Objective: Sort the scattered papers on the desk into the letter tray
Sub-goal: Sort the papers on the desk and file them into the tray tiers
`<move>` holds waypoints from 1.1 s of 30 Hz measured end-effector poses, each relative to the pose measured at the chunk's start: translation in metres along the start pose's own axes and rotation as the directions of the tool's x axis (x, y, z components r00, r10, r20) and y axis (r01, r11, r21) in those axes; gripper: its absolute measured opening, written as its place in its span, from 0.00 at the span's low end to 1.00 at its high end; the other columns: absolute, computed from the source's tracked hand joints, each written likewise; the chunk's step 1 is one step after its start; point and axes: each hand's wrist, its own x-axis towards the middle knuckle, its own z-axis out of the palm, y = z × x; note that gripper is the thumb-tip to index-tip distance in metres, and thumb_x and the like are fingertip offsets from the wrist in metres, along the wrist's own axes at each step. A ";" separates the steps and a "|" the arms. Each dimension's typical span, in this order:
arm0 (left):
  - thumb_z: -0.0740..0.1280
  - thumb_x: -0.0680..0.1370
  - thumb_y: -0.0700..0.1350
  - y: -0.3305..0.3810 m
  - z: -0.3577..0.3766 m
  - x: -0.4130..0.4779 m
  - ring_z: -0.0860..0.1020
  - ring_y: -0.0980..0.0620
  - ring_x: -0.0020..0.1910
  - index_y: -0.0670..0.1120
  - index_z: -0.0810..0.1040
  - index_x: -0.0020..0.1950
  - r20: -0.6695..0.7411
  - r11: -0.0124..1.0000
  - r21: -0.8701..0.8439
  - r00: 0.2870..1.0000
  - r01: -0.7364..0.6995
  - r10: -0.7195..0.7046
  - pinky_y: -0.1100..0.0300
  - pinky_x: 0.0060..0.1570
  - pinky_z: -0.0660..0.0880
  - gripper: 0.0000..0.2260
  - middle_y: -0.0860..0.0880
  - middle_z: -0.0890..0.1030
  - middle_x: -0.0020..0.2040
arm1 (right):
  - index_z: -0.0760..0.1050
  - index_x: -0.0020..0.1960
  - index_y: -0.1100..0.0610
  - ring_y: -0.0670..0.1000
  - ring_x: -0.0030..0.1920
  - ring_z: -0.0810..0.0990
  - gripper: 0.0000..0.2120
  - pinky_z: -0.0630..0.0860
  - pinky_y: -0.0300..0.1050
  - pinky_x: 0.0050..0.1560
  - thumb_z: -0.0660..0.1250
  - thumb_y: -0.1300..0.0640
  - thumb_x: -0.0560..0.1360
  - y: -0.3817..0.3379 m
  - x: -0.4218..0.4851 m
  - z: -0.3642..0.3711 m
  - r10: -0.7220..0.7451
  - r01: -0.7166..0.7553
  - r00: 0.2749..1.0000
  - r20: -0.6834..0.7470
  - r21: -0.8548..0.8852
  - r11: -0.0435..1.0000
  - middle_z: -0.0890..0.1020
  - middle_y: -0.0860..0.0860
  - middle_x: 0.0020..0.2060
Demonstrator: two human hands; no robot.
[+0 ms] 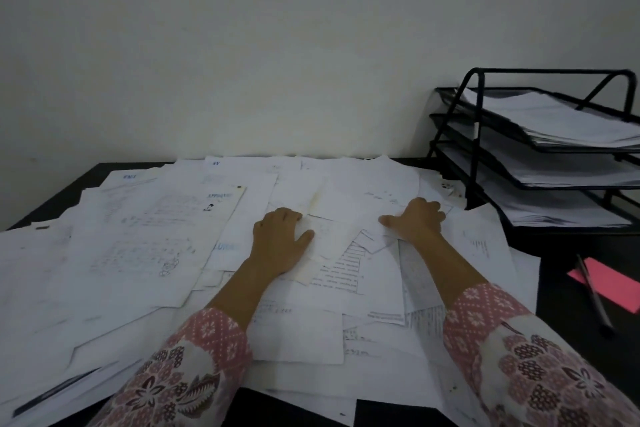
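Several white printed and handwritten papers (156,236) lie scattered in an overlapping heap across the dark desk (52,198). My left hand (280,239) rests palm down on the papers near the middle, its fingers curled at the tips and its thumb spread. My right hand (415,220) lies on the papers to the right, fingers bent over a sheet's edge and thumb pointing left; whether it grips the sheet I cannot tell. A black wire letter tray (481,121) with three tiers stands at the back right, with paper stacks in each tier.
A pink slip of paper (613,282) and a pen (595,295) lie on the bare desk at the right, in front of the tray. A plain white wall rises right behind the desk. Papers overhang the near desk edge.
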 end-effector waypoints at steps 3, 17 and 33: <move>0.50 0.71 0.63 -0.007 0.009 0.000 0.67 0.48 0.68 0.48 0.70 0.68 -0.032 1.000 0.003 0.999 -0.023 0.023 0.53 0.65 0.61 0.32 0.49 0.70 0.68 | 0.70 0.58 0.65 0.57 0.61 0.70 0.33 0.71 0.46 0.50 0.75 0.42 0.66 -0.005 0.010 -0.004 -0.021 0.024 0.998 0.059 -0.050 0.998 0.74 0.60 0.57; 0.64 0.78 0.50 -0.010 0.006 0.009 0.70 0.49 0.64 0.45 0.70 0.68 -0.217 0.919 -0.392 0.975 -0.044 -0.046 0.56 0.64 0.66 0.20 0.47 0.73 0.65 | 0.70 0.62 0.67 0.58 0.51 0.74 0.14 0.76 0.58 0.55 0.61 0.67 0.76 -0.013 0.017 -0.013 0.073 -0.116 0.993 0.094 0.632 0.767 0.74 0.62 0.61; 0.64 0.77 0.34 -0.062 -0.070 -0.004 0.78 0.46 0.49 0.35 0.72 0.63 0.417 0.281 -0.808 0.840 0.518 -0.348 0.52 0.48 0.78 0.15 0.40 0.77 0.59 | 0.75 0.53 0.62 0.56 0.49 0.79 0.08 0.76 0.50 0.53 0.65 0.58 0.77 -0.065 -0.049 0.007 -0.242 -0.002 0.921 0.307 0.623 0.783 0.79 0.57 0.49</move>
